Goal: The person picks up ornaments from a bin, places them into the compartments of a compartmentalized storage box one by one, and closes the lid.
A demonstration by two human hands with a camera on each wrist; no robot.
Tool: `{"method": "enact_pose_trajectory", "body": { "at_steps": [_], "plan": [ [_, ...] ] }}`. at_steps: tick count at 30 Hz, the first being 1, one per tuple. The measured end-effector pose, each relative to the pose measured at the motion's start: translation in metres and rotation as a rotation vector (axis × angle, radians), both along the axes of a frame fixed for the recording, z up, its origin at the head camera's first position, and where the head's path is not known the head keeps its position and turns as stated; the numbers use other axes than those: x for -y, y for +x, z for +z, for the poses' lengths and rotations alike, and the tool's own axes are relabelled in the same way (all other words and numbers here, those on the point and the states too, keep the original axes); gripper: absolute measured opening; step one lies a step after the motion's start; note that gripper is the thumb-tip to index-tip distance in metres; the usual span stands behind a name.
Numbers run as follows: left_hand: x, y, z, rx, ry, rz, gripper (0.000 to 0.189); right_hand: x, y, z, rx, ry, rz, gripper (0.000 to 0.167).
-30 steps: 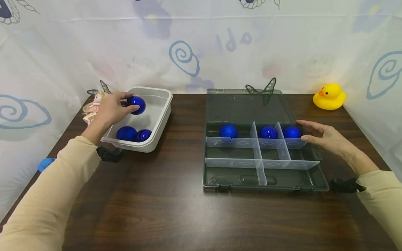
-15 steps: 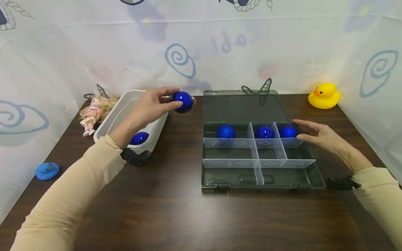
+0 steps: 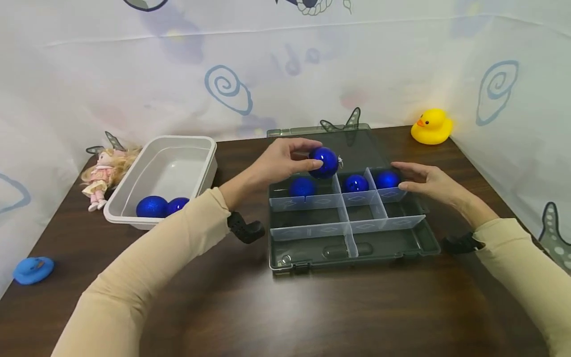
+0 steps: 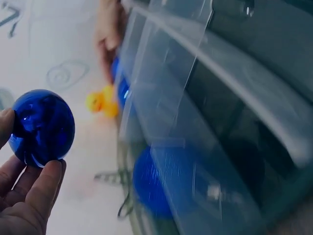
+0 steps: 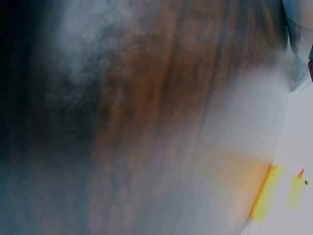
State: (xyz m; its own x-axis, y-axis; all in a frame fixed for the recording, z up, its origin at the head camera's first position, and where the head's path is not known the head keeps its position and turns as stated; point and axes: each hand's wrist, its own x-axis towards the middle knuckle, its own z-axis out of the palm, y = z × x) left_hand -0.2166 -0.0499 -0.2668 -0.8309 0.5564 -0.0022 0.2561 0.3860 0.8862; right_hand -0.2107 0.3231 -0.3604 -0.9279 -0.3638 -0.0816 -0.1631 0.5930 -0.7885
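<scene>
My left hand (image 3: 278,162) pinches a shiny blue Christmas bauble (image 3: 324,162) between thumb and fingers, above the back left of a smoky grey divided box (image 3: 312,250). The bauble's silver cap points right; its glossy side shows in the left wrist view (image 4: 43,127). Three blue baubles sit along the box's back row: a textured one (image 3: 303,187) in the wide left compartment, a shiny one (image 3: 356,183) in the middle, and another (image 3: 387,179) at right. At the box's right edge, beside that last bauble, my right hand (image 3: 430,182) rests with extended fingers.
A white tray (image 3: 178,163) at left holds two blue baubles, one textured (image 3: 151,207), one partly behind my sleeve. Beside it lies a doll (image 3: 101,176). A blue duck (image 3: 33,270) stands front left, a yellow duck (image 3: 431,127) back right. The box's lid (image 3: 312,135) lies open at the back.
My left hand has lifted the bauble out of the white tray and carried it right, over the box. The right hand stays at the box's right edge. The head view has turned rightward.
</scene>
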Motion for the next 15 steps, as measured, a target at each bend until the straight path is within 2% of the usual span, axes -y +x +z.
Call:
{"method": "enact_pose_trajectory", "body": {
  "at_steps": [7, 11, 15],
  "plan": [
    [-0.053, 0.002, -0.015, -0.055, -0.1, -0.092, 0.047, 0.004, -0.009, -0.003, 0.046, -0.055, 0.017, 0.055],
    [-0.085, 0.007, -0.021, -0.084, -0.151, -0.153, 0.046, 0.0, -0.008, -0.003, 0.078, -0.076, 0.011, 0.056],
    [-0.111, 0.012, -0.024, -0.117, -0.167, -0.186, 0.046, -0.005, -0.005, -0.002, 0.067, -0.082, 0.019, 0.056]
  ]
}}
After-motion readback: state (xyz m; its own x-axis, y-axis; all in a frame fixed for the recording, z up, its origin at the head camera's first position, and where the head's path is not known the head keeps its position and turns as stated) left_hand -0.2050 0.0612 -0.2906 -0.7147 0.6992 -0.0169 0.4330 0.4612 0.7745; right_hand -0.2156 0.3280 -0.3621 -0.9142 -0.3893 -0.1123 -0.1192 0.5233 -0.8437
